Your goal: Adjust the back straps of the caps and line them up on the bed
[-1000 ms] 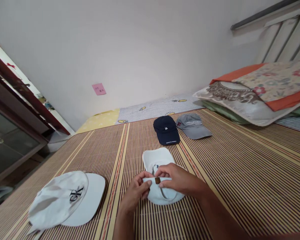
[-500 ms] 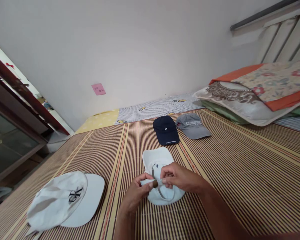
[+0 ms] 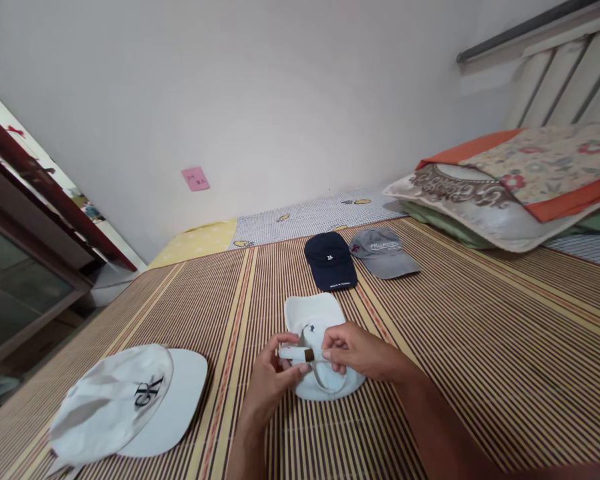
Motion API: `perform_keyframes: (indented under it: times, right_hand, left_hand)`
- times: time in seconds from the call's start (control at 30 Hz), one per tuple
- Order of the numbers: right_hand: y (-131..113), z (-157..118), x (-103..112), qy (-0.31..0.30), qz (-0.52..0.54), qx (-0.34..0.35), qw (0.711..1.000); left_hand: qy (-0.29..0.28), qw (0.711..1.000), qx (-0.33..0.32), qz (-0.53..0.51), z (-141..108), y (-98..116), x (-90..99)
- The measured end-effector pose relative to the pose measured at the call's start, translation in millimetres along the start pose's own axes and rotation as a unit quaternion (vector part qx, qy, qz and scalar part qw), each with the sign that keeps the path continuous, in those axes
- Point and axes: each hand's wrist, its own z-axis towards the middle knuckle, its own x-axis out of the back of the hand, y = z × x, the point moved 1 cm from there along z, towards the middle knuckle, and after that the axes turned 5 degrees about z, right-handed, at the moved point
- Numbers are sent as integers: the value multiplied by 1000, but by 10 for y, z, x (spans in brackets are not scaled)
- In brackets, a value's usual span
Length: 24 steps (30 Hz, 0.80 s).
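Observation:
A white baseball cap (image 3: 316,308) lies in front of me, its brim pointing away and its inside partly showing. Its back strap (image 3: 293,354) with a brown buckle (image 3: 309,355) is lifted between my hands. My left hand (image 3: 275,373) pinches the left part of the strap, thumb below and fingers above. On the other side, my right hand (image 3: 353,348) is closed on the strap's right end. A larger white cap with black letters (image 3: 125,403) rests to the left, brim to the right.
Beyond the white cap sit a navy cap (image 3: 330,260) and a grey cap (image 3: 384,253), side by side. Everything lies on a striped bamboo mat (image 3: 250,307). Pillows (image 3: 505,193) are stacked at the right, against a wall (image 3: 290,100) bearing a pink note (image 3: 195,179).
My left fingers have spread and shifted along the strap, turning its flat side and the brown buckle more toward me. My right hand keeps its pinch. The other caps stay put.

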Motion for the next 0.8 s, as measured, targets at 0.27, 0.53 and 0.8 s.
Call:
perform_keyframes:
  times: [0.27,0.53,0.8]
  right_hand:
    - [8,5,-13,-4,0,-7,1000]
    - [-5,-2,-21,-18,5,13,1000]
    - [-65,-5,-36,-32,3,19,999]
  left_hand:
    - [60,961,-169,211,19,182,-49]
    - [6,980,-116,159,-11,152,-37]
    - [-23,991,-92,95,-21,142,-39]
